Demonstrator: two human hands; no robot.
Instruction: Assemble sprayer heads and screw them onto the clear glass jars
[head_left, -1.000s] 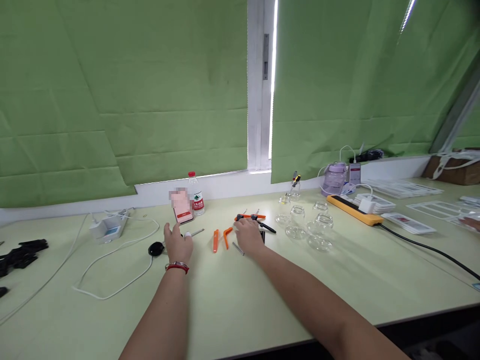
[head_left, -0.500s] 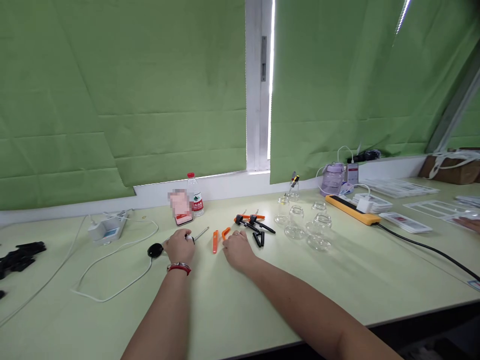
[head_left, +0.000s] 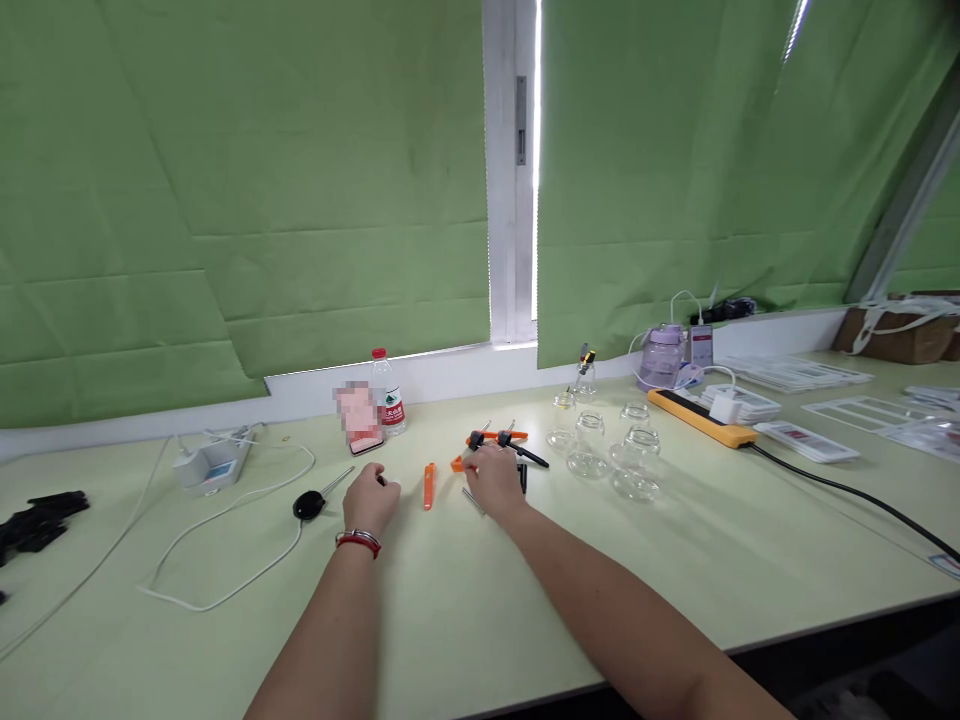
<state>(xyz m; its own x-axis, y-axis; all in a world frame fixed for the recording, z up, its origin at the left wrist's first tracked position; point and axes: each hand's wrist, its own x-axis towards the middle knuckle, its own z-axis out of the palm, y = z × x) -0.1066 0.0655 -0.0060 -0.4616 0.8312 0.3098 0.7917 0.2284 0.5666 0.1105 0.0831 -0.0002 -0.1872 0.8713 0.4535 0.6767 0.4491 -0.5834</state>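
My left hand (head_left: 372, 500), with bracelets at the wrist, is closed low over the table. A small black-and-white end shows at its fingertips; the rest is hidden. Left of it lie a black disc on a white cable (head_left: 308, 505) and a thin metal rod (head_left: 340, 481). My right hand (head_left: 493, 478) is closed, its fingertips on a small curved orange piece (head_left: 457, 464). A short metal rod (head_left: 473, 500) shows beneath its side. Between the hands lies a straight orange strip (head_left: 429, 486). Beyond the right hand are orange-and-black parts (head_left: 500, 437) with metal shafts.
Several clear glass jars (head_left: 637, 465) stand to the right, before an orange power strip (head_left: 701, 418). A water bottle (head_left: 390, 395) and a phone (head_left: 360, 420) stand at the back. A white charger block (head_left: 214, 462) with cable and black parts (head_left: 45, 520) are left.
My left hand has shifted slightly right, and the screwdriver shaft pointing out of it no longer shows there. My right hand has moved right and forward, uncovering the short metal rod.
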